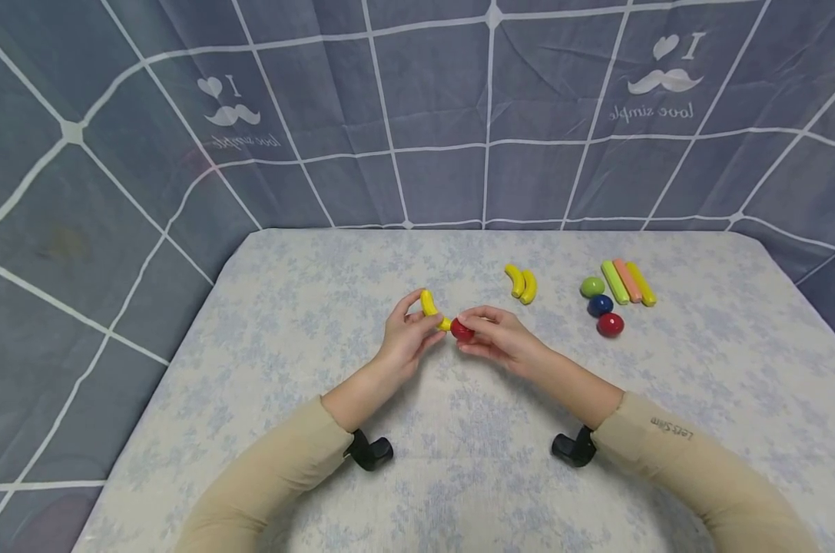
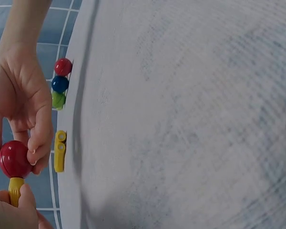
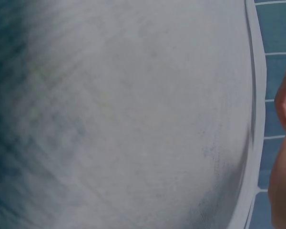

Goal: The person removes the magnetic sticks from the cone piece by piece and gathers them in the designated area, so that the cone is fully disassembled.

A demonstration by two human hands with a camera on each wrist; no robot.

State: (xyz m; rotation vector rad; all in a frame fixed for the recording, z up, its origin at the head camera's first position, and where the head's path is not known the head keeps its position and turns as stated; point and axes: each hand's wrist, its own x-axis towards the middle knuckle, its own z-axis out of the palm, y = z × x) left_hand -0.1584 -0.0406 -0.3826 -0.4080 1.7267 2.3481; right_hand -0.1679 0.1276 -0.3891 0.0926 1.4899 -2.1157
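Over the middle of the table, my left hand point(image 1: 405, 334) pinches a curved yellow stick point(image 1: 429, 302), shaped like a small banana. My right hand point(image 1: 501, 338) grips a shiny red ball point(image 1: 462, 330) between thumb and fingers. The lower end of the yellow stick meets the ball's side. In the left wrist view, the same red ball point(image 2: 15, 160) sits against the end of the yellow stick point(image 2: 16, 191). Only parts of hands show at the right edge of the right wrist view, with what they hold hidden.
Two more curved yellow sticks point(image 1: 521, 284) lie side by side beyond my right hand. Farther right are a green ball point(image 1: 593, 287), a blue ball point(image 1: 600, 306) and another red ball point(image 1: 611, 325). Straight green point(image 1: 614, 283), orange point(image 1: 627, 281) and yellow point(image 1: 641, 284) sticks lie beside them.
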